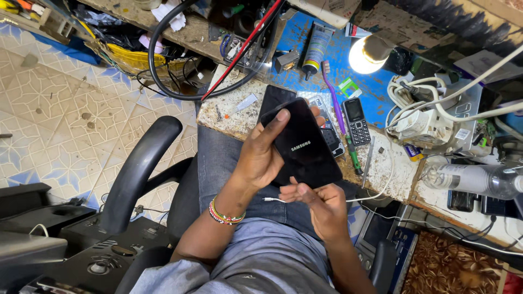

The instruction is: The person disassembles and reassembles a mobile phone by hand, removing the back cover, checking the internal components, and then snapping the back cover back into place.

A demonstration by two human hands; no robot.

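My left hand (259, 158), with a beaded bracelet at the wrist, grips a black smartphone (305, 147) back side up over my lap, the thumb lying across its upper edge. Just below the phone's lower end is my right hand (321, 204), its fingers pinched on a thin white cable (272, 200). The cable's short end sticks out to the left, and the rest runs right toward the bench. The fingers hide the cable's plug and the phone's port.
The blue workbench (381, 92) ahead holds a small keypad phone (356, 120), a purple toothbrush (332, 92), a tube (315, 46), a lit lamp (364, 54), a power strip with white cords (425, 125) and a plastic bottle (474, 179). A black chair armrest (136, 174) is on the left.
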